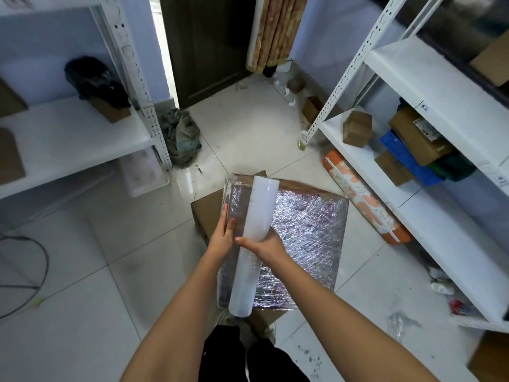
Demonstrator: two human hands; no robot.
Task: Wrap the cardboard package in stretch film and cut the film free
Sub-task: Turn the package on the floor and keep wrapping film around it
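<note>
A flat package (pixel 305 232) covered in shiny, wrinkled stretch film rests on a brown cardboard box (pixel 206 213) on the floor. A long white roll of stretch film (pixel 254 227) lies lengthwise over the package's left part. My right hand (pixel 264 245) is wrapped around the roll near its middle. My left hand (pixel 223 235) lies flat against the package's left edge, fingers straight, beside the roll. Film runs from the roll onto the package's left side.
White metal shelves stand at left (pixel 68 139) and right (pixel 413 166), the right one holding small boxes and a blue crate (pixel 402 158). An orange patterned bundle (pixel 363 197) lies by the right shelf. A dark bag (pixel 179 136) sits near the door. Cables (pixel 27 271) trail at left.
</note>
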